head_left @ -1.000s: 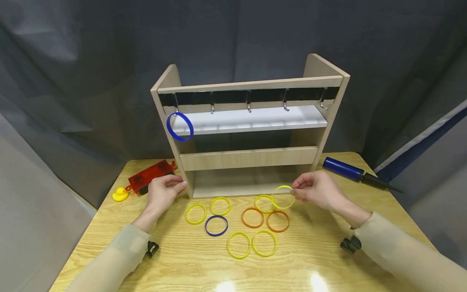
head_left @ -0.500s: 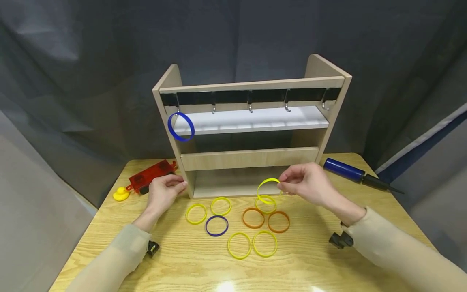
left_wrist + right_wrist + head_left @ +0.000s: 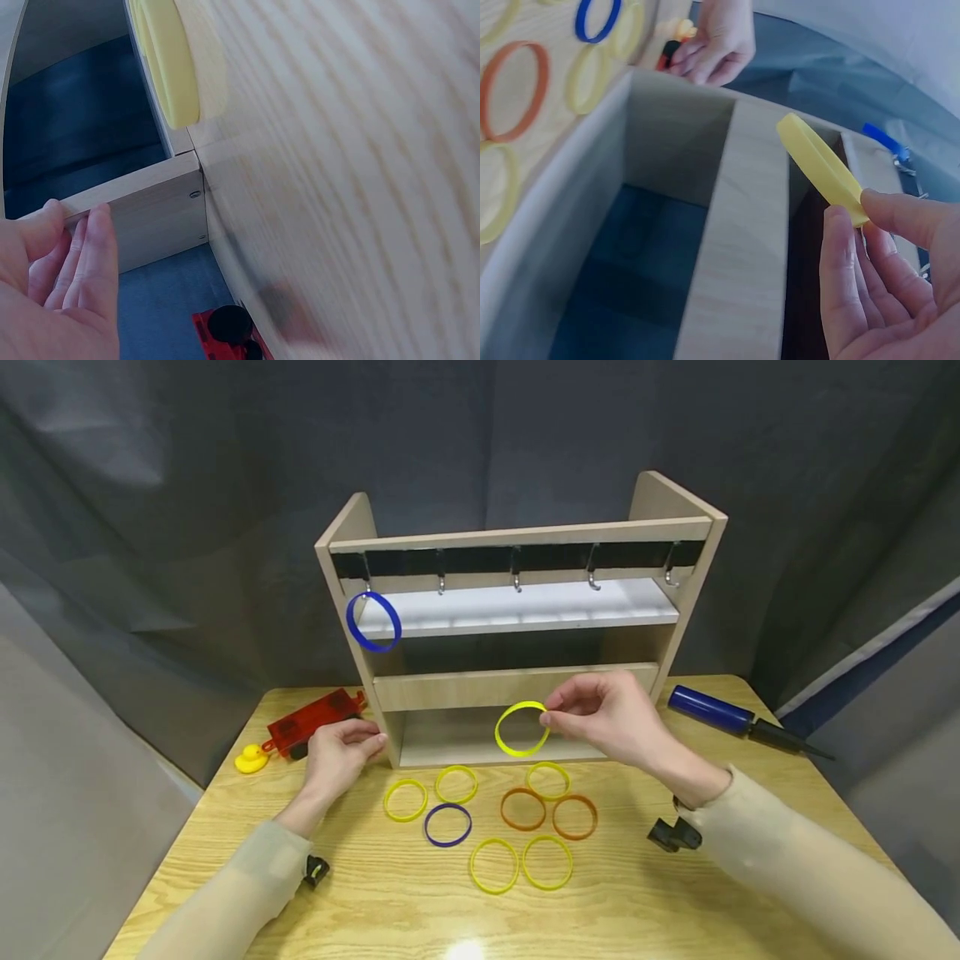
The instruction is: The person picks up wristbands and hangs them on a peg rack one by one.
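Right hand (image 3: 611,718) raised leftward, pinching yellow ring (image 3: 500,741), left hand (image 3: 336,760) touching rack (image 3: 465,688), grip unclear

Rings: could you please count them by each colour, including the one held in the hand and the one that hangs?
Yellow rings: 6 (1 in the right hand, 5 on the table)
Blue rings: 2 (1 hanging from a hook, 1 on the table)
Orange rings: 2 (both on the table)
Total: 10 rings
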The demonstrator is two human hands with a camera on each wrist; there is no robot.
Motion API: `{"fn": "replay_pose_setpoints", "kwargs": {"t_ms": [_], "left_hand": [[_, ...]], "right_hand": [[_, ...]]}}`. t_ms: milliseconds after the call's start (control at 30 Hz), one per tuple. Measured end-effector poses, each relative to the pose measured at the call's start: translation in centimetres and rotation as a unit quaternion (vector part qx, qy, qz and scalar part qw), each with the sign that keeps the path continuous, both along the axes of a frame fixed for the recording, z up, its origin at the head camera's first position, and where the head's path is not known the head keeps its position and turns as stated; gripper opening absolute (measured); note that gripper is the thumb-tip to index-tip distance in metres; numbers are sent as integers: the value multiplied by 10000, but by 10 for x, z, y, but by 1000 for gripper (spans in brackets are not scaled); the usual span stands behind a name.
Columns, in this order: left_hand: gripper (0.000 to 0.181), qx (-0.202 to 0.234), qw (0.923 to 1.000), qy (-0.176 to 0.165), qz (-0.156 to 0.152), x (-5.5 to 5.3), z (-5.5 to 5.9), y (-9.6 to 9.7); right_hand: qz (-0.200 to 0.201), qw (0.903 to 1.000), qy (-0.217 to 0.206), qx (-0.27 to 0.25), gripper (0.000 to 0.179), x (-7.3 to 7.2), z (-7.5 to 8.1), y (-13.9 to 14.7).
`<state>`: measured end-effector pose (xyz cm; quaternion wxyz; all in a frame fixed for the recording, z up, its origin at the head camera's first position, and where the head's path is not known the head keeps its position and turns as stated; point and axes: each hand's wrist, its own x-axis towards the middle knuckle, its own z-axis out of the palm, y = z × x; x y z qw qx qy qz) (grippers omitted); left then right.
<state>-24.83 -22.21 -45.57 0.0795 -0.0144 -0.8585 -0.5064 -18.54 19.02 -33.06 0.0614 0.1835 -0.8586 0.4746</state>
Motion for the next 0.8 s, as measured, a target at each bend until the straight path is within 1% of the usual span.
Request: {"fn": "replay_pose_setpoints", "kwargs": {"t_ms": [200, 300, 467, 633, 800], "left_hand": [[20, -108, 9999, 44, 27, 0, 0, 0], [20, -111, 9999, 6, 56, 0, 1, 0], [20, -141, 9999, -24, 66, 0, 2, 1], [21, -94, 10000, -17, 22, 0, 2, 2], [21, 60, 10000, -31, 32, 0, 1, 1]], "right_hand": [[107, 9993, 242, -270, 9, -1, 14, -14], [199, 9984, 369, -384, 9, -4, 18, -22], [338, 9961, 426, -696, 11, -8, 24, -35], [428, 9921, 551, -1041, 15, -9, 32, -49], [576, 9852, 579, -1506, 16, -9, 37, -63]]}}
